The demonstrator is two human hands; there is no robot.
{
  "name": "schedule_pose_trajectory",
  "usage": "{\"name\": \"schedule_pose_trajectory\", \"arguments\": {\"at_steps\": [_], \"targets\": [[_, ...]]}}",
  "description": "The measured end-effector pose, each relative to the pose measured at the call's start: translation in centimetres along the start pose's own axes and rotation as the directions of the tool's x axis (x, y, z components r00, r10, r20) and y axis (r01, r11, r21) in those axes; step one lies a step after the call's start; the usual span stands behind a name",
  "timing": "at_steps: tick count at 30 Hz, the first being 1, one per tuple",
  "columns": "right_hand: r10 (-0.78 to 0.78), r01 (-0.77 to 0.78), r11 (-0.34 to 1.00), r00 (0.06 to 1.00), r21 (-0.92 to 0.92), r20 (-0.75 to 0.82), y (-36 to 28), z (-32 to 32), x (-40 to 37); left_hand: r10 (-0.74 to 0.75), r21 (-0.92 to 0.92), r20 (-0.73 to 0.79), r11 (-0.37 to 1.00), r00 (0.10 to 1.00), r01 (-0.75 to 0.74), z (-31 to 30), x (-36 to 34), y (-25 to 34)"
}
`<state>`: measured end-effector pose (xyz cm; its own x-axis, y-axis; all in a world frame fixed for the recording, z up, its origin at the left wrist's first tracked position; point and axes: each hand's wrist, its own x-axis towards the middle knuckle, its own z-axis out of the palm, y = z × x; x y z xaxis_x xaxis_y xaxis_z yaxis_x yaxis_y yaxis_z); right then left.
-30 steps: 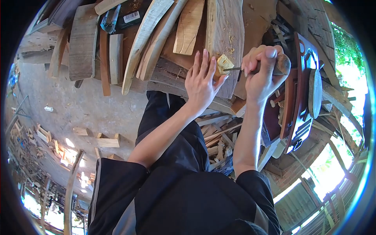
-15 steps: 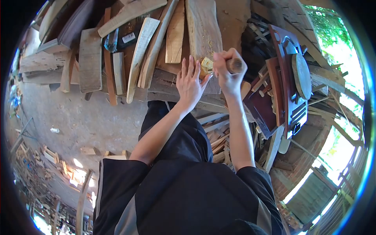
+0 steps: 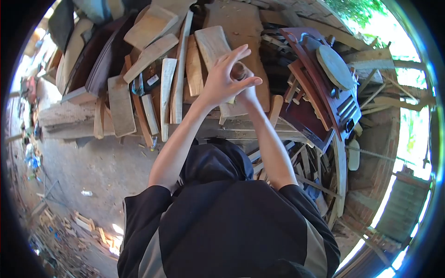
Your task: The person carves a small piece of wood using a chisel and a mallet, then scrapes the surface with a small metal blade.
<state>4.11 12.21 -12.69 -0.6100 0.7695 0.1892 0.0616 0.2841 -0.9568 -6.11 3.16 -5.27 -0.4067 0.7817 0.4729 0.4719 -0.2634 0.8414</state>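
Head view: right hand (image 3: 247, 94), partly hidden, gripping a round-ended wooden tool handle (image 3: 238, 70). Left hand (image 3: 220, 83), fingers spread, just beside the handle; pale wooden plank (image 3: 211, 42) beneath the handle.

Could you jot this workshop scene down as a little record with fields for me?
Left hand: the left hand is raised, fingers spread; contact with the handle unclear
Right hand: the right hand, partly hidden, grips a wooden handle
Beyond the hands: a pale board
To the left: curved and straight wood pieces
To the right: a round wooden disc on reddish-brown woodwork
Tool's working end: hidden
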Motion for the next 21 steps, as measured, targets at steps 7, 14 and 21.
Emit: {"name": "schedule_pose_trajectory", "arguments": {"at_steps": [7,14,21], "targets": [[-0.216,0.199,0.971,0.968,-0.131,-0.130,1.5,-1.0,-1.7,-0.184,-0.299,0.182,0.925,0.966,0.233,3.9,1.6,-2.3],[-0.141,-0.718,0.399,0.567,-0.571,-0.812,10.9,-8.9,-16.0,-0.214,-0.529,0.227,0.792,0.950,0.305,3.3,1.6,-3.5],[0.516,-0.789,0.437,0.613,-0.432,-0.599,13.3,-14.7,-18.7,-0.245,-0.506,0.263,0.789,0.933,0.349,2.9,1.5,-2.5]]}}
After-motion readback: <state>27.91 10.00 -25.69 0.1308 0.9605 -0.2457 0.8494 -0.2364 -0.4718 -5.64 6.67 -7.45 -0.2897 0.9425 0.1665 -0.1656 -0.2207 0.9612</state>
